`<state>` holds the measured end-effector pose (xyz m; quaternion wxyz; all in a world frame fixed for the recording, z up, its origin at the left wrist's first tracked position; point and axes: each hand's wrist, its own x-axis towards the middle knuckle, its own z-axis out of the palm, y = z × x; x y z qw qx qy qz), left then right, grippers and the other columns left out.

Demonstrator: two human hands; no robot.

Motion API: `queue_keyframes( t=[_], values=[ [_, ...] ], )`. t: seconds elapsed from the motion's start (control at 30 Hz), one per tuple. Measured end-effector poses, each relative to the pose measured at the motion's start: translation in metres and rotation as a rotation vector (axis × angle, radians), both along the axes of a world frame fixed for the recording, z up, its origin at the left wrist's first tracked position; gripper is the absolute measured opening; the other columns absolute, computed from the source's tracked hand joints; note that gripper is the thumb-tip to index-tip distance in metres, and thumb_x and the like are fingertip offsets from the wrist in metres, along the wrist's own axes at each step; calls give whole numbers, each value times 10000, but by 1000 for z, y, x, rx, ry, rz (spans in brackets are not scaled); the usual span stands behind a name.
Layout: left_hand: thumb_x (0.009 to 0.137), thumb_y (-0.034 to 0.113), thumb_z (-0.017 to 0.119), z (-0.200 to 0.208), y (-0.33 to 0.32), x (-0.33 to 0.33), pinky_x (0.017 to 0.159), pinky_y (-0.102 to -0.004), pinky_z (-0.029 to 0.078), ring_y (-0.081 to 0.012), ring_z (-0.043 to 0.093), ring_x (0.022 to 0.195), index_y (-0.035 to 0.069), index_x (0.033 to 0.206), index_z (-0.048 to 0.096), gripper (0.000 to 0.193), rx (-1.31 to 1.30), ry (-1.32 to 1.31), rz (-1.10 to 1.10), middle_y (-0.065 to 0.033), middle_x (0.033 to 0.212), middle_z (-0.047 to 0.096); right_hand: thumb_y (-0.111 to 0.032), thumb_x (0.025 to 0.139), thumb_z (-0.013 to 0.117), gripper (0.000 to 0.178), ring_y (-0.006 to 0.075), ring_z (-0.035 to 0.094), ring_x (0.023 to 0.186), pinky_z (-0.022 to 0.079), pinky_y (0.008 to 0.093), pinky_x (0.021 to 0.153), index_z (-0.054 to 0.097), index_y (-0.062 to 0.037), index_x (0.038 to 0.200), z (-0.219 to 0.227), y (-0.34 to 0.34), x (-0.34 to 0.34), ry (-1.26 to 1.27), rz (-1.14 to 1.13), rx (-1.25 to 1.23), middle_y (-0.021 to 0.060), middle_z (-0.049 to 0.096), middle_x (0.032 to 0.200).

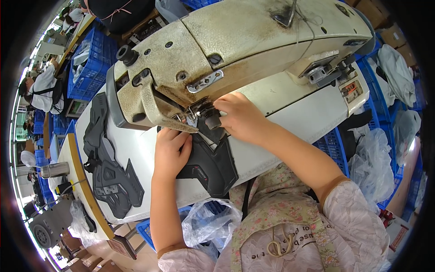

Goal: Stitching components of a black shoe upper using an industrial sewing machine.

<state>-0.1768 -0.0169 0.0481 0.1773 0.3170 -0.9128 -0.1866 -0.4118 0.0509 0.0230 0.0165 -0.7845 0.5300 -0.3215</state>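
A black shoe upper (209,168) lies on the white bed of an industrial sewing machine (167,59), its far end under the needle area. My left hand (172,152) is closed on the upper's left edge, thumb and fingers bent together just below the pale guard. Curled around the far right side of the needle area is my right hand (244,117). Its thumb and fingers are beside a dark cylindrical part (212,119); what they grip there is hidden. Farther left on the bed rest more black shoe uppers (111,177), overlapping one another.
The machine's long arm spans the far side above my hands. Plastic bags (213,222) fill a blue crate at the table's near edge. More blue crates (93,63) stand at left and right. Other people (45,88) sit at far left, near a wooden-edged table (84,181).
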Motion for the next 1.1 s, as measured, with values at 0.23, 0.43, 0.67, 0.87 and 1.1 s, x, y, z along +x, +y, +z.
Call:
queue_keyframes(
  t=[0.23,0.43,0.67,0.87,1.1],
  values=[
    [817,27,657,2,9,-11,1000,-460,418,-402,559,1142,-16,1063,704,254,-26,15,38,-213,1214,645,-115,769,682,214,241,597,1084,446,395,932,787,-202,934,-1,-9,-4,-80,-2,36,20,657,1125],
    [834,62,653,-7,20,-24,974,-482,423,-430,557,1112,-13,1026,706,212,-124,-14,137,-231,1212,639,-98,759,680,220,252,624,1041,467,397,899,787,-191,928,-1,-18,-9,-110,-14,105,24,691,1066],
    [869,93,633,-20,24,-35,963,-496,423,-449,552,1083,1,1043,691,205,-214,35,231,-223,1192,644,-70,739,673,259,290,673,808,513,403,717,781,-193,939,-2,-29,-15,-124,-5,74,77,700,886],
    [872,100,618,-21,25,-46,970,-491,418,-451,550,1076,-4,1076,671,235,-200,27,324,-214,1174,649,-52,753,654,302,299,677,785,520,386,678,776,-220,972,-7,-37,-16,-178,-33,41,95,701,827],
    [830,93,639,-24,21,-48,968,-486,422,-457,571,1042,-70,1058,660,281,-250,61,343,-238,1091,669,-38,759,630,332,285,684,806,524,382,700,770,-225,995,-2,-38,-13,-127,-79,121,98,708,827]
  ],
)
